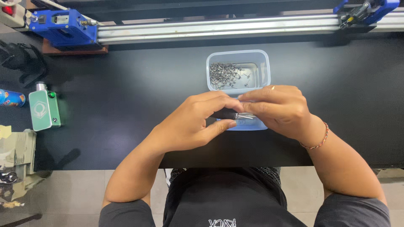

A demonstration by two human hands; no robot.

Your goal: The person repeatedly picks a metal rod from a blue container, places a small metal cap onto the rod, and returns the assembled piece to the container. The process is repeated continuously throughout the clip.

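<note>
- Our left hand pinches a small black cylindrical handle with a bright metal tip; thumb below and fingers curled over the top, so the piece lies level and the metal end points to the right.
- Our right hand meets that metal end, fingertips pressed together around it. What lies between those fingertips is hidden; we cannot tell if they hold a separate small part or only the tip itself.
- The work is held just above the near edge of a clear rectangular plastic container, so anything dropped would likely fall into it rather than onto the dark surface. That is our reading, not something seen.
- The container holds a heap of small grey metal pieces, gathered in its left half; the right half is nearly bare. It sits close in front of both hands, within short reach.
- A second clear tray or lid shows partly under the hands; its contents are hidden.
- All of this rests on the black table.
- Well apart on the left: a green box-shaped device with a silver cap.
- Along the far edge: a long aluminium rail with blue fittings at each end.
- A red thread bracelet sits on the right wrist.
</note>
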